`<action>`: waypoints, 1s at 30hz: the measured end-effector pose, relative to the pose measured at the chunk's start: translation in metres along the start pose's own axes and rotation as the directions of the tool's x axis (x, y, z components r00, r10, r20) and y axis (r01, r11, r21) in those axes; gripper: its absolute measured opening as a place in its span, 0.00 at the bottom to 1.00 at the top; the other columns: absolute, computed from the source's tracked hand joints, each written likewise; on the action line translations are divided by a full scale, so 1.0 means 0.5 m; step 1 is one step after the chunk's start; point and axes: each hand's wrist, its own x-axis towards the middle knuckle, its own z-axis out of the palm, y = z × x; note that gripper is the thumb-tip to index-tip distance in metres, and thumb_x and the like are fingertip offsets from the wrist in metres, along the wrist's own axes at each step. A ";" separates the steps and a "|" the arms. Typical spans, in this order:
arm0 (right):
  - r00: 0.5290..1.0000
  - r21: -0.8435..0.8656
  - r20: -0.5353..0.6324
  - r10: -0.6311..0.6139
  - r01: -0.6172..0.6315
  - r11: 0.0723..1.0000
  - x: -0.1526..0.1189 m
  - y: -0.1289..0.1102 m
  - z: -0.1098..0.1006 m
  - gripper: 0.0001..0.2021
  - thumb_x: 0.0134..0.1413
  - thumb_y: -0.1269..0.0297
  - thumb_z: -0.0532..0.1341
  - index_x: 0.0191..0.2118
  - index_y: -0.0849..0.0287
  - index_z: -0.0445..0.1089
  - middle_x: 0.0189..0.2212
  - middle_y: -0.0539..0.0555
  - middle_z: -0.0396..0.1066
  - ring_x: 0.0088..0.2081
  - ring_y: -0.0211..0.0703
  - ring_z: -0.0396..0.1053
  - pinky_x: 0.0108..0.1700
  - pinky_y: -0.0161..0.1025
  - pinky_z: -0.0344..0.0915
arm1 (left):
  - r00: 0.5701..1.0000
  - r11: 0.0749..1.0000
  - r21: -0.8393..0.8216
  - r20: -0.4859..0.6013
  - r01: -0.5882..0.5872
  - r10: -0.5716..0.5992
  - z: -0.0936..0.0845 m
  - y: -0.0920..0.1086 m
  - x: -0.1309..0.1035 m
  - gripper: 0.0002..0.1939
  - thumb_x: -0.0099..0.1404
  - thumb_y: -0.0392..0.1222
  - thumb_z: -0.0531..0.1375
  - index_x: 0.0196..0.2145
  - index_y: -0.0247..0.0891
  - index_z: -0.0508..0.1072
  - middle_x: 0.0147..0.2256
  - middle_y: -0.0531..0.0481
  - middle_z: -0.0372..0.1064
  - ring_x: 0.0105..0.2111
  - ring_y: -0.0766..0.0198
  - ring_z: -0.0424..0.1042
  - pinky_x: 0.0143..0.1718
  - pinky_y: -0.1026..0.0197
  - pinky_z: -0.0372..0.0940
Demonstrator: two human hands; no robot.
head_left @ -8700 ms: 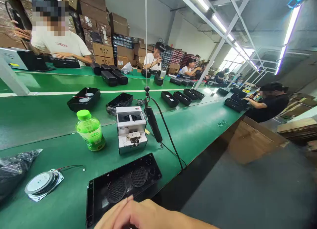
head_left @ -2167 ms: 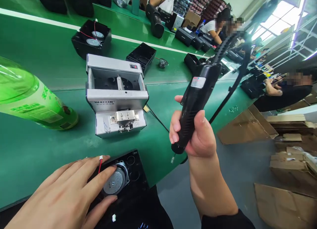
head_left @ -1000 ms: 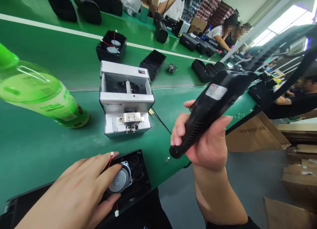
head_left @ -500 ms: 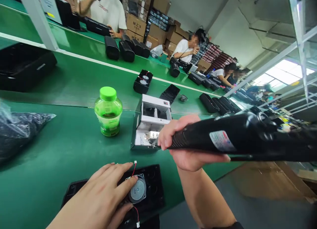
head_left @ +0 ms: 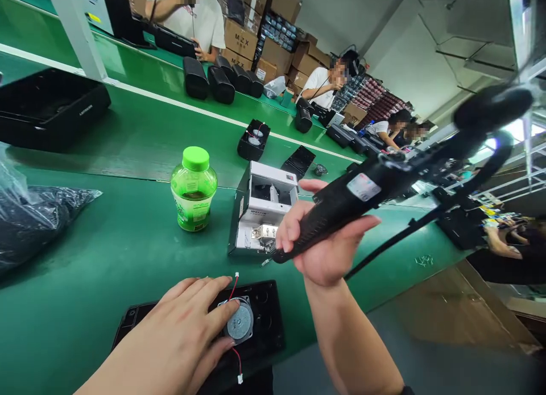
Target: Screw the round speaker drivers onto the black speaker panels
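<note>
Right hand (head_left: 328, 252) is wrapped tight around the electric screwdriver (head_left: 341, 204), bit tip at the screw feeder (head_left: 262, 213), looks like picking up a screw. Left hand (head_left: 179, 338) lies flat, pinning the speaker driver (head_left: 239, 322) in the black panel (head_left: 264, 326). Next I'd guess: line the bit up square over a mounting hole.

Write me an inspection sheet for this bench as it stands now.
Surface: green bench top, second green belt behind.
Job's things: round speaker seated in a black panel; electric screwdriver, tip at the white screw feeder.
Clutter: green bottle, upright; black plastic bag; loose screws.
Hands: left hand flat on the speaker, fingers spread; right hand shut around the screwdriver.
Cables: red speaker wire; black screwdriver cord.
Surroundings: people at the belt, black speaker housings, stacked cartons.
</note>
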 end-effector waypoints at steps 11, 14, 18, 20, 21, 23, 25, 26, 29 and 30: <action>0.991 0.099 0.031 0.132 -0.135 0.986 -0.123 -0.161 -0.037 0.35 0.83 0.21 0.65 0.65 0.43 0.94 0.26 0.48 0.79 0.23 0.46 0.76 0.28 0.44 0.82 | 0.996 0.991 0.124 0.079 0.040 -0.050 0.010 0.017 0.015 0.23 0.64 0.46 0.78 0.57 0.53 0.89 0.61 0.44 0.93 0.53 0.39 0.93 0.52 0.37 0.85; 0.973 0.152 0.037 0.229 -0.232 0.961 -0.146 -0.129 -0.029 0.35 0.76 0.17 0.70 0.63 0.39 0.94 0.25 0.48 0.79 0.23 0.45 0.75 0.29 0.43 0.81 | 0.988 0.990 0.120 0.125 0.071 -0.086 0.027 0.016 -0.002 0.24 0.62 0.46 0.77 0.57 0.55 0.88 0.63 0.44 0.92 0.55 0.36 0.91 0.57 0.32 0.81; 0.949 0.216 0.018 0.315 -0.312 0.925 -0.154 -0.101 -0.032 0.36 0.68 0.15 0.74 0.59 0.38 0.95 0.26 0.48 0.80 0.24 0.45 0.74 0.31 0.44 0.79 | 0.985 0.988 0.123 0.134 0.090 -0.106 0.032 0.016 -0.017 0.21 0.72 0.48 0.70 0.61 0.56 0.87 0.66 0.45 0.90 0.59 0.36 0.88 0.63 0.29 0.74; 0.941 0.210 0.014 0.339 -0.335 0.919 -0.154 -0.099 -0.034 0.35 0.69 0.15 0.74 0.59 0.39 0.94 0.27 0.48 0.81 0.25 0.45 0.76 0.32 0.44 0.79 | 0.982 0.988 0.119 0.149 0.096 -0.114 0.029 0.017 -0.020 0.21 0.76 0.47 0.67 0.63 0.57 0.87 0.67 0.45 0.89 0.61 0.37 0.87 0.64 0.29 0.72; 0.937 0.203 0.024 0.348 -0.345 0.916 -0.153 -0.100 -0.034 0.35 0.70 0.16 0.74 0.60 0.39 0.94 0.27 0.48 0.81 0.25 0.45 0.76 0.32 0.45 0.79 | 0.980 0.988 0.117 0.156 0.102 -0.119 0.027 0.018 -0.020 0.20 0.77 0.47 0.66 0.63 0.58 0.87 0.68 0.46 0.88 0.61 0.37 0.87 0.65 0.29 0.71; 0.934 0.183 0.049 0.354 -0.357 0.916 -0.152 -0.102 -0.033 0.33 0.71 0.17 0.74 0.61 0.37 0.93 0.27 0.47 0.81 0.26 0.46 0.76 0.32 0.45 0.78 | 0.975 0.987 0.106 0.174 0.119 -0.136 0.023 0.019 -0.020 0.19 0.80 0.47 0.64 0.63 0.59 0.87 0.69 0.47 0.88 0.63 0.38 0.87 0.66 0.30 0.72; 0.933 0.157 0.068 0.353 -0.359 0.920 -0.151 -0.101 -0.031 0.31 0.73 0.18 0.74 0.60 0.37 0.93 0.26 0.45 0.81 0.25 0.45 0.76 0.32 0.44 0.78 | 0.972 0.985 0.081 0.171 0.149 -0.161 0.020 0.021 -0.020 0.18 0.83 0.50 0.63 0.63 0.60 0.87 0.70 0.49 0.87 0.64 0.39 0.87 0.67 0.30 0.73; 0.933 0.147 0.074 0.351 -0.359 0.922 -0.151 -0.099 -0.031 0.30 0.75 0.19 0.73 0.60 0.36 0.93 0.26 0.44 0.80 0.24 0.45 0.75 0.31 0.44 0.78 | 0.970 0.984 0.065 0.169 0.168 -0.177 0.019 0.022 -0.020 0.17 0.84 0.51 0.63 0.63 0.61 0.88 0.70 0.51 0.87 0.64 0.39 0.88 0.67 0.31 0.74; 0.934 0.128 0.079 0.349 -0.357 0.925 -0.152 -0.090 -0.033 0.25 0.77 0.25 0.75 0.59 0.36 0.92 0.25 0.43 0.80 0.23 0.44 0.75 0.30 0.43 0.78 | 0.961 0.976 0.035 0.172 0.214 -0.217 0.019 0.026 -0.022 0.17 0.85 0.55 0.63 0.63 0.63 0.89 0.69 0.51 0.88 0.64 0.39 0.89 0.68 0.31 0.77; 0.934 0.123 0.078 0.349 -0.356 0.926 -0.153 -0.086 -0.034 0.23 0.78 0.26 0.75 0.59 0.36 0.91 0.26 0.43 0.81 0.23 0.44 0.75 0.31 0.43 0.79 | 0.958 0.975 0.031 0.179 0.221 -0.223 0.020 0.027 -0.022 0.17 0.85 0.55 0.64 0.63 0.63 0.89 0.69 0.50 0.88 0.64 0.38 0.89 0.68 0.30 0.77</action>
